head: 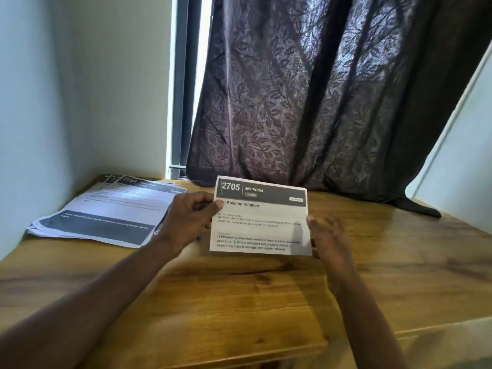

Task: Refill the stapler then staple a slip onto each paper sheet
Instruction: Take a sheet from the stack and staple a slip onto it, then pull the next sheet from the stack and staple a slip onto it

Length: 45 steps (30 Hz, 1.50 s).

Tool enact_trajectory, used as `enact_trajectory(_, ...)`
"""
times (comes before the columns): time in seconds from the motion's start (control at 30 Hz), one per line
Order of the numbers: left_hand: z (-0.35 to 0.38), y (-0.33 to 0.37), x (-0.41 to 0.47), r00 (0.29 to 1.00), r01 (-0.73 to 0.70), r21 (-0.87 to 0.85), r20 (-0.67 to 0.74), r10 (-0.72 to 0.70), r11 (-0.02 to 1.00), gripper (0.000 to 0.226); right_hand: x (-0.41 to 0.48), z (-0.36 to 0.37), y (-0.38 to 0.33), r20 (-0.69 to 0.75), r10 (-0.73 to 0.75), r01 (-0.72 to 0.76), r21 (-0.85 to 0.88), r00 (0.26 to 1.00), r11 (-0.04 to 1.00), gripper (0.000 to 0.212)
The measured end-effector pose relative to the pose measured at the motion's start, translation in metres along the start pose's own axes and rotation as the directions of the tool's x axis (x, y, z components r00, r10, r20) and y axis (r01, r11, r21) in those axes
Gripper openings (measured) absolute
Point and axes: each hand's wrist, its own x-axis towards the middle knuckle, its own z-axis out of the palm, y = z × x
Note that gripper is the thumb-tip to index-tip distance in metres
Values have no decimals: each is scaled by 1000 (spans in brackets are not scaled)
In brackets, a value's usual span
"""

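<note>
Two bare forearms reach in from the bottom edge over a wooden table [239,302] with a warm, streaked grain. Above its middle the hands hold up a printed paper [262,222], its face turned toward the camera. It has a dark header band reading "2705 BEDROOM" and lines of small text below.

The left hand [186,222] pinches the paper's left edge, thumb on the front and fingers curled behind. The right hand [330,238] is at the paper's right edge. Its fingers are loosely straight and spread and it touches the lower right side, a little blurred.

Left of the paper and slightly beyond it, a fanned stack of paper sheets [106,214] lies flat on the wood, each with a similar dark header.

Behind the paper hangs a dark curtain [319,102] patterned with leaves, its hem resting on the tabletop. Behind and left of the paper, a grey window frame [182,89] shows a strip of daylight beside a pale wall [93,89].
</note>
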Motion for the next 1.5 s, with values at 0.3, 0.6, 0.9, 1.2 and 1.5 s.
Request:
enact_trajectory(0.3,37,-14,-7,945,-322,632,167,282,705,52,68,-52,6,-6,165,-163,127,986,979,13)
enact_trajectory(0.6,37,-29,1,918,-354,852,395,-31,386,122,153,-64,27,-119,159,-194,-417,980,888,19)
enact_trajectory(0.9,39,-28,3,885,-370,848,446,-132,380,113,146,-68,55,-52,-191,37,-898,980,438,44)
enact_trajectory(1.2,10,-22,-2,972,-202,798,232,20,568,73,50,19,13,117,-576,502,-648,809,573,38)
enact_trajectory(1.5,-110,-39,2,996,54,858,-80,29,510,67,-14,151,-30,467,-472,660,-444,748,606,31)
